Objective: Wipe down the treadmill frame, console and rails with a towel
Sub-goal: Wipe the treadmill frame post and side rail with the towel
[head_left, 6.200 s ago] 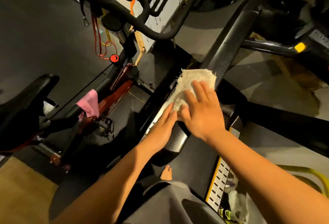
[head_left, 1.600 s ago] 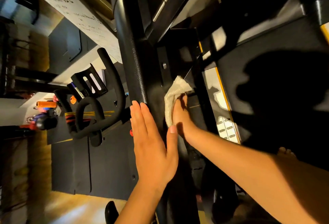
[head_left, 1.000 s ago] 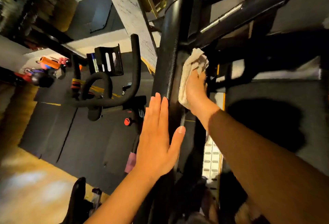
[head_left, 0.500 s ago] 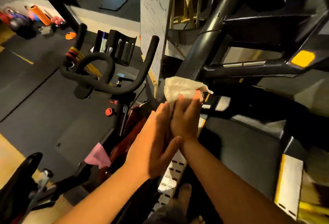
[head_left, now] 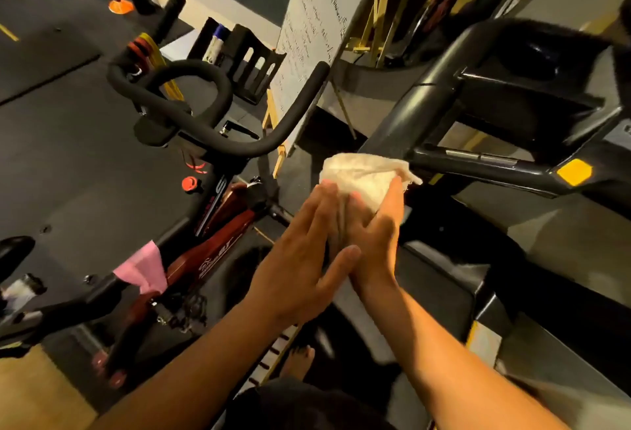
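The crumpled cream cloth towel (head_left: 365, 173) sat bunched under the right hand's (head_left: 374, 235) straight fingertips (head_left: 393, 190), pressed against the black metal treadmill upright (head_left: 421, 101). The left hand (head_left: 304, 259) lay flat alongside, fingers straight.

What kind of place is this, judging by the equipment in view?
Probably a small gym: an exercise bike stands beside the treadmill, an orange cone sits farther off, and a whiteboard carries handwritten notes.
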Demonstrator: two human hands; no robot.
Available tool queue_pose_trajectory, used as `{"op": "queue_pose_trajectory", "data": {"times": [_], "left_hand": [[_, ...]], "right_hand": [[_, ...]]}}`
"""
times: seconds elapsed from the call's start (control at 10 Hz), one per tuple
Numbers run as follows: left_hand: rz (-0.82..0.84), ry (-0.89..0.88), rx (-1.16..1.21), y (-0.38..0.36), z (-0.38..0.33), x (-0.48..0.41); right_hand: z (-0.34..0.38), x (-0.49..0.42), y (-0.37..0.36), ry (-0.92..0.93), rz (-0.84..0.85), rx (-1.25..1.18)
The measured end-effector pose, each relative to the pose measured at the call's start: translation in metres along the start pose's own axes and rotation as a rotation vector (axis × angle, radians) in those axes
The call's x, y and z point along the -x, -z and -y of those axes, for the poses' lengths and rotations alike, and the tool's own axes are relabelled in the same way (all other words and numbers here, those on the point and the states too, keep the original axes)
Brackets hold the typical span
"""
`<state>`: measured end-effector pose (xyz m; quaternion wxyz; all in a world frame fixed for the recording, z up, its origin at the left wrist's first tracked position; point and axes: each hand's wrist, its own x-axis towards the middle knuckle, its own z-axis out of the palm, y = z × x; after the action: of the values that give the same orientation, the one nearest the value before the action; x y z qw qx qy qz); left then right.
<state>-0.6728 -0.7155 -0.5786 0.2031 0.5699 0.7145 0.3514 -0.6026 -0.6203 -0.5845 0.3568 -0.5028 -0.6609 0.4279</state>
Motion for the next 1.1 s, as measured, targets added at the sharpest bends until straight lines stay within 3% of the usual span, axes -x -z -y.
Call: {"op": "queue_pose_trajectory", "data": {"times": [0.1,0.2,0.4,0.5,0.6,0.7,0.8,0.9,1.0,1.1], "left_hand": [[-0.065,-0.037,0.010,-0.001,0.003,0.002],[-0.123,-0.057,-0.048,-0.004,0.007,0.002],[-0.302,0.016,-0.093,-0.006,0.006,-0.002],[-0.403,0.037,-0.028,-0.006,0.007,-0.003],[-0.357,0.193,0.356,-0.001,0.013,-0.010],[-0.210,0.342,0.508,0.003,0.014,-0.015],[-0.035,0.244,0.161,0.004,0.019,-0.026],[0.131,0.189,0.062,0.006,0.028,-0.050],[0.485,0.314,0.348,0.016,0.045,-0.095],[0.551,0.340,0.640,0.017,0.053,-0.113]], "right_hand": [[-0.008,0.046,0.004,0.230,0.126,0.150],[-0.016,0.033,0.011,0.581,0.378,0.839],[0.031,-0.013,0.009,0.693,0.750,1.260],[0.059,-0.029,-0.016,0.638,0.896,1.435],[0.076,-0.045,-0.055,0.332,0.954,1.322],[0.070,-0.055,-0.053,0.271,0.747,0.821],[0.058,-0.052,-0.005,0.423,0.482,0.503],[0.042,-0.042,0.032,0.598,0.511,0.701],[0.022,-0.029,0.051,0.592,0.638,0.838],[0.024,-0.040,0.044,0.501,0.661,0.805]]}}
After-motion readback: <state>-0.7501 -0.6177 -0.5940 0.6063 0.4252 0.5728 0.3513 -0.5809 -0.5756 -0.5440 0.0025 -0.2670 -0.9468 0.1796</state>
